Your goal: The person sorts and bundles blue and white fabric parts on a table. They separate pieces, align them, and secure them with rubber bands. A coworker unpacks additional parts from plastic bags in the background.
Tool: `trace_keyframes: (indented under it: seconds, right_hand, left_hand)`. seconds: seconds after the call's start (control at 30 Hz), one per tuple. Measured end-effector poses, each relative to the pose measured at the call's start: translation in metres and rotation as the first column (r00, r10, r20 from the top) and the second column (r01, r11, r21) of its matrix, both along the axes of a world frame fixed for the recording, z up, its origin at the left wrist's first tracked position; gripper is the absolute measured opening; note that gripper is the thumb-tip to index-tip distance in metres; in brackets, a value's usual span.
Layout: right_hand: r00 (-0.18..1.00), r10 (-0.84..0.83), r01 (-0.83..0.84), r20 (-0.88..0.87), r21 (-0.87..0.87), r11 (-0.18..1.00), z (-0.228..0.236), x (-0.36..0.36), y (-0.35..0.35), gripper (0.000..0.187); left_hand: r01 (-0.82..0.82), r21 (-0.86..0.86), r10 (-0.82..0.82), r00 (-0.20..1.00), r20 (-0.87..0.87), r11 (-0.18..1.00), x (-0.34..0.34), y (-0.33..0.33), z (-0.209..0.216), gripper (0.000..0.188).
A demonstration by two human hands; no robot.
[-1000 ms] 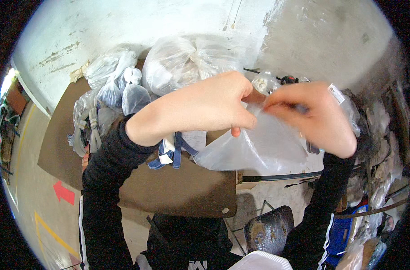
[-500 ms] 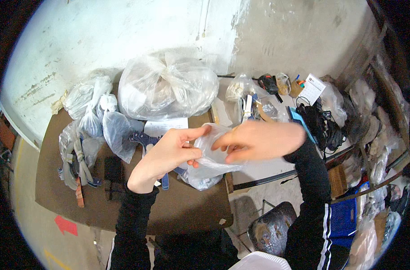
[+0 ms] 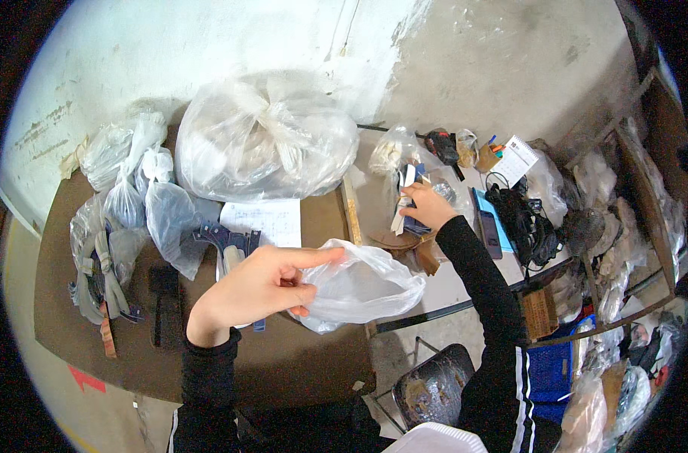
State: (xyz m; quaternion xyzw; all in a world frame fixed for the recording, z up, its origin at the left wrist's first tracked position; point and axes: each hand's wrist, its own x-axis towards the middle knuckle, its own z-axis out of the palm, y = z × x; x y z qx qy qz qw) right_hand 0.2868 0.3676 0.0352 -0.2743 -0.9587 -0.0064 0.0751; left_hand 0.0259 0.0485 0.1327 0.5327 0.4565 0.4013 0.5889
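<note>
My left hand (image 3: pixel 246 291) is pinched on the rim of a clear plastic bag (image 3: pixel 366 283), whose mouth gapes to the right over the brown table's right edge. Navy and pale straps (image 3: pixel 227 235) lie beyond and partly under that hand. Farther right, my right hand (image 3: pixel 433 209) has its fingers curled on a small bundle of navy and white straps (image 3: pixel 410 177) lying on the white table. How many straps it grips is hidden by the fingers.
A big tied plastic bag (image 3: pixel 264 143) stands against the wall, with a written sheet (image 3: pixel 264 223) before it. Smaller filled bags (image 3: pixel 170 215) crowd the left. At right are a phone (image 3: pixel 489 232), black cables (image 3: pixel 526 226), a calendar (image 3: pixel 516 160) and a stool (image 3: pixel 434 389).
My right hand has left the plastic bag and moved away to the straps on the white table. The left hand keeps the bag, now lower and more widely spread. The view has shifted slightly.
</note>
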Motion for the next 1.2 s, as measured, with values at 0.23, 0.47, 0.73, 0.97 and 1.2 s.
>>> trace_keyframes:
  seconds: [0.23,0.47,0.73,0.97,1.2]
  right_hand:
    - [0.981,-0.059,0.067,0.186,-0.037,0.997,-0.001,-0.016,0.022,0.044]
    - [0.947,-0.06,0.137,0.316,-0.228,0.964,0.017,-0.017,0.031,0.048]
    - [0.955,0.06,-0.125,0.291,0.211,0.969,-0.006,0.0,-0.001,0.017]
    - [0.995,0.088,-0.09,0.056,0.047,0.995,-0.005,0.016,0.012,0.024]
    - [0.99,0.003,0.027,-0.139,0.217,0.976,-0.014,0.021,-0.009,0.01]
  left_hand:
    - [0.04,0.044,-0.036,0.995,-0.09,0.998,0.001,0.004,-0.003,0.054]
    - [0.07,0.052,-0.065,0.993,-0.101,0.996,-0.001,0.005,-0.005,0.054]
    - [0.085,0.094,-0.068,0.983,-0.168,0.992,-0.002,0.004,-0.002,0.055]
    - [0.051,0.171,-0.03,0.992,-0.122,0.984,0.001,0.006,-0.009,0.056]
    - [0.022,0.133,-0.011,0.997,-0.082,0.991,0.002,0.003,-0.006,0.056]
